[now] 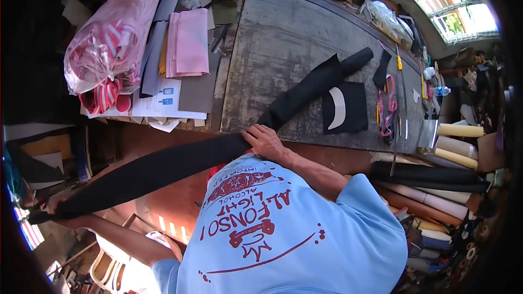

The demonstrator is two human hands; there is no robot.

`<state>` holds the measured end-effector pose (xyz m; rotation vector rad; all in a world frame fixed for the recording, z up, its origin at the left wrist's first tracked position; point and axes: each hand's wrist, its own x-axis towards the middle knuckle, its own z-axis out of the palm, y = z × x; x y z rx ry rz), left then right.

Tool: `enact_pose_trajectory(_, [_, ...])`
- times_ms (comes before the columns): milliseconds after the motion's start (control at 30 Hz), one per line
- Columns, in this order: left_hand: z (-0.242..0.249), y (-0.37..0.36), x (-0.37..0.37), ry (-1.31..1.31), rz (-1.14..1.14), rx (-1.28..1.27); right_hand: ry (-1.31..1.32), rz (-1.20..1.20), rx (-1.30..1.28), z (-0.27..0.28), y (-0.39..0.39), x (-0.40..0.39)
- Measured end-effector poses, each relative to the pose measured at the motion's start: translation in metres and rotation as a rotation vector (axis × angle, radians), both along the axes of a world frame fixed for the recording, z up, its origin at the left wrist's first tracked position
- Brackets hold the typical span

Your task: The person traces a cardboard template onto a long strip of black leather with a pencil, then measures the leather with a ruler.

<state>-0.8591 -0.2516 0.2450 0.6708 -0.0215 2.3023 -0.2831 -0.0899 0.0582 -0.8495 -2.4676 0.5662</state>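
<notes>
A long strip of black fabric (158, 169) stretches from the lower left up to the worktable. My left hand (62, 213), out at the far left, is closed round its end. At the table's front edge my right hand (265, 141) is closed over the strip, its fingertips curled on the cloth. Beyond that hand the black material continues across the tabletop as a partly rolled length (305, 88). To the right of it lies a flat black fabric piece (354, 110) with a white crescent-shaped piece (337, 109) on top.
On the dark worktable (272, 27) lie a yellow-handled tool (399, 61), a pink strap (390, 103) and a long metal rule (406, 111). Folded pink cloth (188, 43) and a plastic bag (111, 43) are at left. Material rolls (430, 201) are stacked at right; a white chair (111, 264) stands lower left.
</notes>
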Motion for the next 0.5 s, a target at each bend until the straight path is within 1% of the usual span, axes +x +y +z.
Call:
enact_pose_trajectory(33, [0.028,0.015,-0.001,-0.024,-0.114,-0.052,0.025,-0.007,-0.016,0.006,-0.003,0.011])
enact_pose_trajectory(133, [0.113,0.102,0.035,-0.042,-0.233,0.036,0.058,-0.022,-0.277,0.005,-0.011,0.047])
enact_pose_trajectory(167, [0.141,0.140,0.055,0.013,-0.290,0.068,0.212,0.000,-0.328,0.002,-0.010,0.055])
enact_pose_trajectory(200, [0.166,0.184,0.085,0.159,-0.331,0.074,0.259,0.048,-0.464,0.000,-0.008,0.066])
enact_pose_trajectory(233, [0.192,0.232,0.121,0.382,-0.340,0.073,0.289,0.036,-0.547,0.000,-0.008,0.076])
enact_pose_trajectory(267, [0.217,0.283,0.167,0.705,-0.265,0.079,0.323,0.023,-0.633,0.002,-0.011,0.084])
enact_pose_trajectory(300, [0.240,0.328,0.212,1.062,-0.109,0.135,0.358,-0.011,-0.710,0.001,-0.016,0.093])
enact_pose_trajectory(333, [0.255,0.369,0.261,1.364,0.084,0.244,0.393,-0.041,-0.782,0.001,-0.020,0.102])
enact_pose_trajectory(367, [0.265,0.407,0.310,1.489,0.134,0.354,0.428,-0.069,-0.851,0.000,-0.023,0.110])
enact_pose_trajectory(400, [0.267,0.441,0.361,1.385,-0.193,0.260,0.535,-0.113,-0.862,-0.003,-0.033,0.119])
enact_pose_trajectory(433, [0.270,0.475,0.411,1.228,-0.486,0.144,0.635,-0.151,-0.882,-0.003,-0.043,0.128])
enact_pose_trajectory(467, [0.265,0.500,0.465,1.139,-0.589,0.113,0.736,-0.188,-0.900,-0.003,-0.054,0.135])
enact_pose_trajectory(500, [0.250,0.518,0.519,1.088,-0.636,0.101,0.830,-0.263,-0.966,-0.003,-0.067,0.138])
